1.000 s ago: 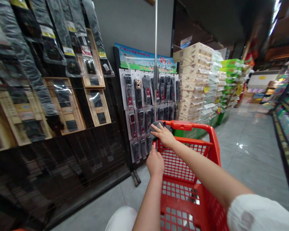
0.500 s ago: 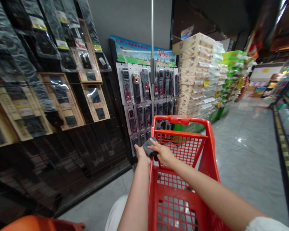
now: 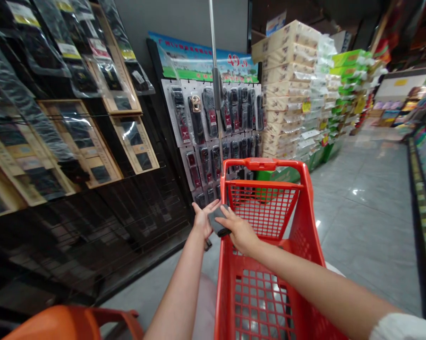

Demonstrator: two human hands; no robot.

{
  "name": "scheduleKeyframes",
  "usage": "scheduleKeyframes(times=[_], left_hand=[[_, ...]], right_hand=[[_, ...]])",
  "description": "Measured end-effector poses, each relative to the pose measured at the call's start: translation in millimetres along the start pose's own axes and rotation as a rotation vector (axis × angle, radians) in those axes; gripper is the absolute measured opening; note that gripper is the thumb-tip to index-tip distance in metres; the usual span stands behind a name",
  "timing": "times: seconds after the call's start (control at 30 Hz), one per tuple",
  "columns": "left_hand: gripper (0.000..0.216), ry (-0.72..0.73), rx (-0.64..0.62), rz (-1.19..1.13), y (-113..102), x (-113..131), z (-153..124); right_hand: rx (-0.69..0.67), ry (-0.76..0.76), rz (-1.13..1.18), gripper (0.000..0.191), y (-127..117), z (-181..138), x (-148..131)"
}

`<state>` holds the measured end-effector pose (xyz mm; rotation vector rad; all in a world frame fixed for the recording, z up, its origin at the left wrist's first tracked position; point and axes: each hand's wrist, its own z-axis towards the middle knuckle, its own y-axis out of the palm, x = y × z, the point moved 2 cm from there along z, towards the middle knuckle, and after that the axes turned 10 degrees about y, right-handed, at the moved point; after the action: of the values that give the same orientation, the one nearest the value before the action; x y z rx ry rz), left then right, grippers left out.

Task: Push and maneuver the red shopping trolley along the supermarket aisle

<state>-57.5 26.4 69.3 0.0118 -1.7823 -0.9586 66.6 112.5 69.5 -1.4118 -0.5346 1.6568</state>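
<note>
Over the left side of the red shopping cart (image 3: 266,164), my right hand (image 3: 243,232) grips a flat, dark grey, rectangular object (image 3: 217,220) with a black lower edge. Its exact kind I cannot make out. Right beside it, my left hand (image 3: 201,220) is open, palm up and fingers spread. The object hides part of the left fingers, so whether they touch it is unclear. A small dark piece (image 3: 208,244) shows just under my left wrist; what it belongs to is hidden. The basket part of the cart lies below my right forearm.
A thin metal pole (image 3: 217,89) rises by the cart's left corner. Packaged belts hang on a display rack (image 3: 206,118) ahead, with wrapped goods (image 3: 131,141) to the left. Stacked boxes (image 3: 287,94) line the aisle (image 3: 362,189). An orange plastic item (image 3: 57,323) stands lower left.
My left hand has opened and shifted slightly left from the grey object, fingers now spread. My right hand keeps its hold. The view has shifted slightly.
</note>
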Motion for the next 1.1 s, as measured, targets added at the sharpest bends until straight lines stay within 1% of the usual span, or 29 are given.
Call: scheduleKeyframes(times=[0.07, 0.13, 0.2, 0.27, 0.33, 0.4, 0.53, 0.6, 0.63, 0.7, 0.83, 0.9, 0.93, 1.0, 1.1], left_hand=[[0.103, 0.003, -0.011, 0.011, -1.7, 0.7, -0.5], [0.103, 0.008, -0.02, 0.022, -0.5, 1.0, -1.9], [0.102, 0.009, -0.017, 0.033, 1.6, 1.2, -4.0], [0.102, 0.005, -0.002, 0.05, 3.0, 1.5, -6.0], [0.102, 0.004, 0.009, 0.075, 3.3, 2.3, -7.0], [0.103, 0.007, 0.01, 0.1, 3.5, 3.6, -6.8], [0.102, 0.025, 0.015, 0.139, 7.6, 6.5, -5.9], [0.102, 0.037, 0.026, 0.16, 11.3, 7.9, -6.6], [0.101, 0.042, 0.032, 0.17, 13.1, 8.6, -7.3], [0.1, 0.044, 0.042, 0.186, 16.4, 10.2, -8.7], [0.102, 0.021, 0.07, 0.218, 20.1, 13.1, -10.4], [0.103, 0.011, 0.077, 0.23, 20.9, 14.0, -10.7], [0.103, 0.009, 0.074, 0.231, 21.2, 14.3, -10.7], [0.102, 0.012, 0.065, 0.225, 21.5, 14.3, -10.9], [0.101, 0.024, 0.063, 0.224, 20.9, 14.0, -11.2]], right_hand=[[-0.074, -0.011, -0.032, 0.071, -1.8, -15.8, -4.1], [-0.104, -0.018, -0.064, 0.074, -10.6, -13.5, -4.9], [-0.08, 0.008, -0.075, 0.075, -20.6, 1.3, -2.1], [-0.04, 0.054, -0.066, 0.075, -25.7, 14.7, 0.8], [-0.037, 0.076, -0.051, 0.076, -23.4, 13.7, -0.5], [-0.088, 0.048, -0.046, 0.074, -15.8, -6.3, -7.7], [-0.261, -0.085, -0.054, 0.07, -3.3, -70.8, -28.0], [-0.32, -0.15, -0.065, 0.068, -4.5, -88.7, -32.7], [-0.334, -0.177, -0.077, 0.067, -7.1, -90.1, -32.5], [-0.323, -0.194, -0.113, 0.066, -14.6, -78.4, -27.4], [-0.214, -0.099, -0.164, 0.067, -26.8, -37.7, -15.0], [-0.199, -0.106, -0.173, 0.063, -25.8, -35.3, -18.1], [-0.212, -0.137, -0.178, 0.06, -23.6, -41.4, -22.4], [-0.265, -0.238, -0.183, 0.056, -17.7, -64.4, -33.5], [-0.353, -0.398, -0.174, 0.058, -11.5, -101.2, -44.9]])
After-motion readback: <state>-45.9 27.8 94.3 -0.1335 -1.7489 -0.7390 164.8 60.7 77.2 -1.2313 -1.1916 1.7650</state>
